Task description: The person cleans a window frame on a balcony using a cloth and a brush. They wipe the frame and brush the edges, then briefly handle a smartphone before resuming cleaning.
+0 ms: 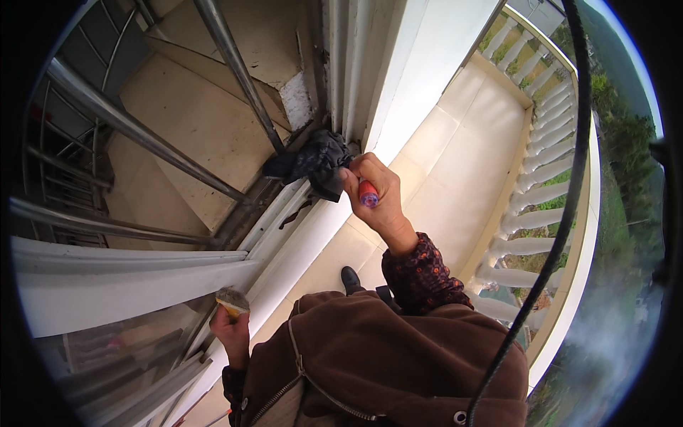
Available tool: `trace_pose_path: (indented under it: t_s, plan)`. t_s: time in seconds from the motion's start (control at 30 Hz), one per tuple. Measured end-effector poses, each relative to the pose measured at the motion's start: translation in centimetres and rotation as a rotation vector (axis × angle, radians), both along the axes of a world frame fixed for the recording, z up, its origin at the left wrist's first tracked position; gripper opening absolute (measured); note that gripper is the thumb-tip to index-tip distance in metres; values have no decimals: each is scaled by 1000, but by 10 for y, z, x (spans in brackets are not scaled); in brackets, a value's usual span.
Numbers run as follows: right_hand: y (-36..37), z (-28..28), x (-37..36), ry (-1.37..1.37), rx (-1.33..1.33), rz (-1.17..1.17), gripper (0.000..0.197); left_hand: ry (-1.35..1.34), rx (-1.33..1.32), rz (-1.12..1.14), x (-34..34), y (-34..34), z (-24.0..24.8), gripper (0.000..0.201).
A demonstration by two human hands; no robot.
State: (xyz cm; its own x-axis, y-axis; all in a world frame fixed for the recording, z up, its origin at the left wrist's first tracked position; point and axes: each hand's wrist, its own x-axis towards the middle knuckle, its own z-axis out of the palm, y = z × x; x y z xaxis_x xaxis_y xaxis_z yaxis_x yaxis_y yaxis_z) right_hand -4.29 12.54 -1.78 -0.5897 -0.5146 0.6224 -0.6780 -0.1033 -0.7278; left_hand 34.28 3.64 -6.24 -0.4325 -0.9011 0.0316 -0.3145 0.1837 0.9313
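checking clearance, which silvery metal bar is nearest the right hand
The long round silvery metal bar ending beside the crumpled black cloth; the other bars end farther from the right hand.

The right grip [382,191] hides the red handle [368,193] (end excepted).

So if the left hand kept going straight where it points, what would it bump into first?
Probably the long white window-frame rail, with the small grey-and-yellow block in the left hand touching first. Depth is unclear, so it might pass in front.
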Motion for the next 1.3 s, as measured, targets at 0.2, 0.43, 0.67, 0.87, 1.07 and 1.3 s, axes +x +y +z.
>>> trace_pose_path:
  t_s: [0.2,0.43,0.67,0.87,1.07,1.3]
  plan:
    - [-19,-18,-7,-60,93,50,24,-15,-80,-2,2,-1,-5,19]
    - [19,18,3,-343,-9,159,26,-15,-33,19,0,1,-1,20]
    - [12,22,13,2,165,369,21,-55,7,51,3,1,-5,21]
    - [-8,5,4,305,276,92,21,-31,36,59,3,1,-4,22]
    - [-26,8,9,220,190,20,23,-52,-37,60,-2,4,2,18]
    - [-7,14,71,-215,178,415,21,-45,-44,35,-5,4,5,21]
